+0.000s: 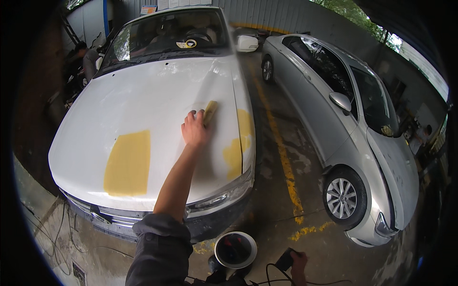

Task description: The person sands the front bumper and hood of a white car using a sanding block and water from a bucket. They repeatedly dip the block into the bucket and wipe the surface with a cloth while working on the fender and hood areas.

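My left hand [194, 131] reaches out over the white hood [167, 95] of a car, its fingers bent and two fingertips dark. Against its right side stands a yellowish, sponge-like block [210, 113], which the hand grips. Yellow filler patches lie on the hood: a large patch [128, 164] to the left of my forearm, and a smaller patch [233, 157] near the right edge. Down at the lower right, my right hand [299, 264] is closed around a dark, box-like thing [285, 260]; its exact kind is unclear. A black cord [268, 274] runs close by it.
A white-rimmed bucket [255, 248] with dark contents stands by my feet, below the headlight [224, 196]. A silver car [329, 114] is parked to the right, past a yellow floor line [281, 148]. Cables [55, 238] lie at left. Another person [89, 62] is at far left.
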Available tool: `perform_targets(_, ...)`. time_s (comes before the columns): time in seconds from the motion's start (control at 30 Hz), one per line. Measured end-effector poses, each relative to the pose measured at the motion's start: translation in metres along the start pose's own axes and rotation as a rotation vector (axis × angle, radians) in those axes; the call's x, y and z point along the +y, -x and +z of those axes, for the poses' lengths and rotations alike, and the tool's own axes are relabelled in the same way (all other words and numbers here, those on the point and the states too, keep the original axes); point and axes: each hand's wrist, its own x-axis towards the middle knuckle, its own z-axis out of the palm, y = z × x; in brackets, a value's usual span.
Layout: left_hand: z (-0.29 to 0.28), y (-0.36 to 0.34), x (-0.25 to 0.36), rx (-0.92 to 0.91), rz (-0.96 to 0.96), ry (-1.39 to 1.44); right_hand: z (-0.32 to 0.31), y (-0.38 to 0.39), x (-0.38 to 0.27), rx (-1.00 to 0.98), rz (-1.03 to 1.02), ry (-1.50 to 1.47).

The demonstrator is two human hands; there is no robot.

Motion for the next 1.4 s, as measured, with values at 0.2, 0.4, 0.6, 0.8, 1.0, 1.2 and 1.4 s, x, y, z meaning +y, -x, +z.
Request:
perform_targets(0.2,-0.023,0.0,0.001,-0.078,0.078,0.061,0.069,0.044,-0.043,-0.076,-0.076,0.135)
perform_targets(0.4,-0.019,-0.012,-0.013,-0.34,0.137,0.062,0.101,0.073,-0.077,-0.112,-0.115,0.245)
perform_targets(0.6,-0.012,-0.046,-0.032,-0.379,0.338,-0.064,0.098,0.074,-0.061,-0.105,-0.123,0.236)
perform_targets(0.8,-0.021,-0.045,-0.034,-0.362,0.395,-0.091,0.111,0.079,-0.088,-0.149,-0.041,0.227)
perform_targets(1.0,-0.066,-0.002,-0.005,-0.125,0.3,0.485,0.171,0.081,-0.174,-0.197,0.029,-0.06)
perform_targets(1.2,-0.156,0.201,0.071,-1.215,-0.631,1.233,0.238,0.105,-0.247,-0.567,-0.036,-0.208)
perform_targets(1.4,-0.154,0.253,0.056,-1.004,-0.861,1.706,0.254,0.115,-0.265,-0.682,-0.26,-0.182)
